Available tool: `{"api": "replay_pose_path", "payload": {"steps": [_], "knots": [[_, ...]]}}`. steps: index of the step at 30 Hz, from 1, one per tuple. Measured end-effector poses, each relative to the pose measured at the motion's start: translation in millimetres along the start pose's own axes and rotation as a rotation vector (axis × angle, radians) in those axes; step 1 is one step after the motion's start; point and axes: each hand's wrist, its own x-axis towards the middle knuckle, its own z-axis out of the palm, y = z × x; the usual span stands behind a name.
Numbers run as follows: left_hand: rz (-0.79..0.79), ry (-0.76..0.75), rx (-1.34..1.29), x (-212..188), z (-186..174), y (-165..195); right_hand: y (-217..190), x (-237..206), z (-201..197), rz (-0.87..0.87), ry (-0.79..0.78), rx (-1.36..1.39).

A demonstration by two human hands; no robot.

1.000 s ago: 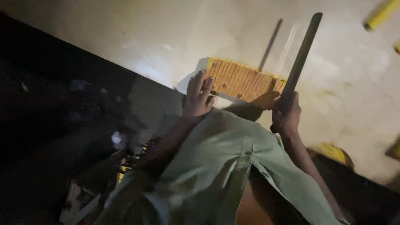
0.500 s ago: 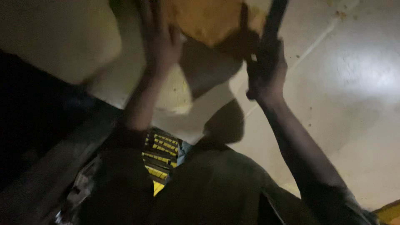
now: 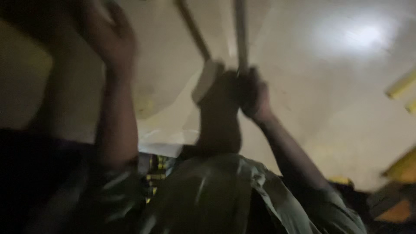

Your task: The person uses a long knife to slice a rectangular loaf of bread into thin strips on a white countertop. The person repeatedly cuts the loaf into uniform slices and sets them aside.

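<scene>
**Right hand clamped on a long blade, left hand lifted open**

Your right hand [image 3: 251, 93] is wrapped tight around the lower end of a long, thin blade [image 3: 241, 30], which rises straight up and runs out of the top of the view. The blade's shadow [image 3: 193, 28] slants beside it on the pale floor [image 3: 346, 86]. Your left hand [image 3: 108, 37] is raised near the upper left, fingers spread apart, holding nothing. It is too blurred to tell what it touches. A white sheet [image 3: 162, 141] lies on the floor between your forearms, just above your green shirt [image 3: 225, 195]. Yellow pieces [image 3: 401, 84] sit at the floor's right edge.
</scene>
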Motion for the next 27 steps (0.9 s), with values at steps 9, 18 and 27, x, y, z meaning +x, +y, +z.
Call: {"api": "replay_pose_path", "payload": {"steps": [9,18,27], "knots": [[-0.226,-1.673,-1.591,-163,-103,459,-17,-270,-67,0.793,0.062,0.024],[0.272,-1.918,-1.762,-358,-186,713,57,-568,-85,0.474,0.628,0.266],[0.522,-2.063,-1.709,-436,-158,812,138,-770,-98,0.588,0.848,0.103]]}}
